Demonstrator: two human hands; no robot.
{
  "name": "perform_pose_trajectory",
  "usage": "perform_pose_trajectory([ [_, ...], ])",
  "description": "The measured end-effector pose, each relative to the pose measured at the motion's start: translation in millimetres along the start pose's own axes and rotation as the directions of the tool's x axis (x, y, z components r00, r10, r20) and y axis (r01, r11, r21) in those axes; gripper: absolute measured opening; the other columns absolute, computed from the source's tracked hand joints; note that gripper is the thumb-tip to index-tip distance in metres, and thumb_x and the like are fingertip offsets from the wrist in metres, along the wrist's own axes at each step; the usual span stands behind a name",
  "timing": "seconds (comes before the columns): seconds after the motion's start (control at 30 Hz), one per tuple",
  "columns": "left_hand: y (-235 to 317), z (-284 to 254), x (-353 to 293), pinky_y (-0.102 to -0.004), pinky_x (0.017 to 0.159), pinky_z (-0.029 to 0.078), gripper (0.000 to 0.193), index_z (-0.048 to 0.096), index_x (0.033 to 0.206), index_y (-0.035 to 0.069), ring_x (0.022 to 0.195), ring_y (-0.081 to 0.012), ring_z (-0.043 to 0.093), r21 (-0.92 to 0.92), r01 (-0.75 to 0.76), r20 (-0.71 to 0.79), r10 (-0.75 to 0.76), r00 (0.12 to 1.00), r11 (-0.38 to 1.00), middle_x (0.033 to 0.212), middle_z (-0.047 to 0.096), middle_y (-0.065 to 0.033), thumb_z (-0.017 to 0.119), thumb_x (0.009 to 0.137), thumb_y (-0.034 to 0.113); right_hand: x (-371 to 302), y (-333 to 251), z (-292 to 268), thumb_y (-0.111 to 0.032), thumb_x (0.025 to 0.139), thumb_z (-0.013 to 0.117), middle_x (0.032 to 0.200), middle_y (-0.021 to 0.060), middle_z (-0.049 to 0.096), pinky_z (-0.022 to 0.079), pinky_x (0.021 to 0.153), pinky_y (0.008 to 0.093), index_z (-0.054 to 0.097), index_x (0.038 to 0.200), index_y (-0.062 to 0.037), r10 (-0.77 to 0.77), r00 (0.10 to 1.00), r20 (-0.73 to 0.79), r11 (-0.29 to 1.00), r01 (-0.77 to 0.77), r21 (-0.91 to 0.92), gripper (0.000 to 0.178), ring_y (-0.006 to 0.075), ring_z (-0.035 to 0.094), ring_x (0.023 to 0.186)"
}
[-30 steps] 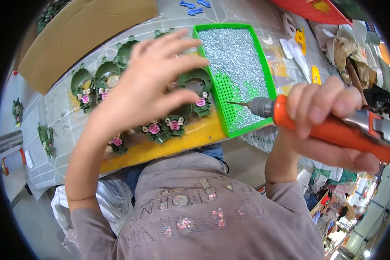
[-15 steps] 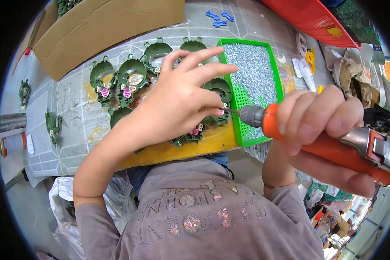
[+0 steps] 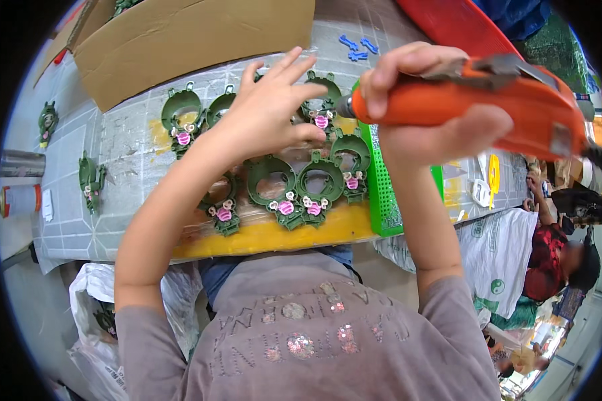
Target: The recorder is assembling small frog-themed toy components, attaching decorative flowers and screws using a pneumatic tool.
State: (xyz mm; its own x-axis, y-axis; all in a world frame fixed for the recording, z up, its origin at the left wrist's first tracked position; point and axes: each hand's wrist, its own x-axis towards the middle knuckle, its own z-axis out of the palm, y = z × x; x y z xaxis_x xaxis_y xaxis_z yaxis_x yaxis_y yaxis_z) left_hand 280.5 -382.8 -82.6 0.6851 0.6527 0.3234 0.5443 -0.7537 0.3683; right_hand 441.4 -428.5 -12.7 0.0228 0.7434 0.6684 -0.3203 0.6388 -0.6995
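Worktable (image 3: pixel 130 167) under clear plastic sheeting, with a yellow strip (image 3: pixel 281 243) along the near edge, a cardboard box (image 3: pixel 201 50) at the far left and a red basket (image 3: pixel 458 23) at the far right. Across the middle of the tabletop, two loose rows of green plastic frames (image 3: pixel 272 165), ring-shaped, with pink and cream trim at the lower ends. Holds the left hand (image 3: pixel 274 110) over the frames, fingers and thumb spread wide, with nothing visible in the grasp; has the thumb close to the trim of a frame in the far row. Cannot tell touch from a narrow gap there. Grips an orange power screwdriver (image 3: pixel 475 107) in the right hand (image 3: pixel 435 137), fingers curled round the body, and points the grey nose leftward, close to the right side of that same frame. Cannot tell contact at the tip. Just right of the rows, a green tray (image 3: pixel 379 194), partly hidden behind the right hand and forearm. Beyond, three small blue pieces (image 3: pixel 358 56). Well apart to the left, two more green pieces (image 3: pixel 89 180). Off to the right, a co-worker (image 3: pixel 545 260) in red and black.
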Motion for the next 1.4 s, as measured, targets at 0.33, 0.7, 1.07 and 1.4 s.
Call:
perform_pose_trajectory([
  [0.33, -5, 8, 0, -0.0634, 0.106, 0.015, 0.048, 0.07, 0.105, 0.014, 0.141, -0.0297, 0.024, -0.015, 0.057, 0.114, -0.055, 0.992, 0.998, 0.145, 0.038, -0.0177, 0.075, 0.07, 0.046, -3, 28, -1, -0.072, 0.085, 0.042, 0.069, 0.0122, 0.056, 0.042, 0.047, 0.027, 0.051, 0.089, -0.0025, 0.074, 0.997, -0.032, 0.936, -0.08, -0.343, 0.07, 0.0157, 0.05, 0.049],
  [0.7, -3, 11, 3, -0.0634, 0.105, 0.018, 0.044, 0.073, 0.097, 0.015, 0.138, -0.0284, 0.029, -0.01, 0.045, 0.051, -0.045, 0.998, 0.999, 0.139, 0.044, -0.0139, 0.078, 0.065, 0.044, -7, 40, -3, -0.061, 0.086, 0.052, 0.071, 0.0145, 0.056, 0.043, 0.048, 0.028, 0.049, 0.086, -0.0026, 0.146, 0.989, -0.028, 0.955, -0.149, -0.257, 0.058, 0.0156, 0.048, 0.048],
  [1.07, -1, 8, 0, -0.0579, 0.109, 0.014, 0.04, 0.071, 0.101, 0.012, 0.141, -0.0267, 0.025, 0.027, 0.093, 0.097, -0.095, 0.991, 0.995, 0.145, 0.04, -0.0102, 0.077, 0.069, 0.034, 1, -31, -46, -0.077, 0.084, 0.03, 0.067, 0.0115, 0.057, 0.044, 0.045, 0.0277, 0.052, 0.082, -0.0017, 0.007, 0.997, -0.08, 0.997, -0.013, -0.078, 0.079, 0.0169, 0.052, 0.047],
  [1.4, 11, 2, -2, -0.0523, 0.11, 0.017, 0.04, 0.07, 0.101, 0.01, 0.14, -0.0295, 0.025, 0.074, 0.108, 0.142, -0.117, 0.983, 0.991, 0.143, 0.041, -0.0131, 0.078, 0.069, 0.034, -62, -50, -77, -0.078, 0.079, 0.043, 0.07, 0.0129, 0.054, 0.041, 0.049, 0.03, 0.054, 0.086, -0.0028, 0.071, 0.904, -0.421, 0.871, -0.262, -0.416, 0.077, 0.0167, 0.048, 0.047],
])
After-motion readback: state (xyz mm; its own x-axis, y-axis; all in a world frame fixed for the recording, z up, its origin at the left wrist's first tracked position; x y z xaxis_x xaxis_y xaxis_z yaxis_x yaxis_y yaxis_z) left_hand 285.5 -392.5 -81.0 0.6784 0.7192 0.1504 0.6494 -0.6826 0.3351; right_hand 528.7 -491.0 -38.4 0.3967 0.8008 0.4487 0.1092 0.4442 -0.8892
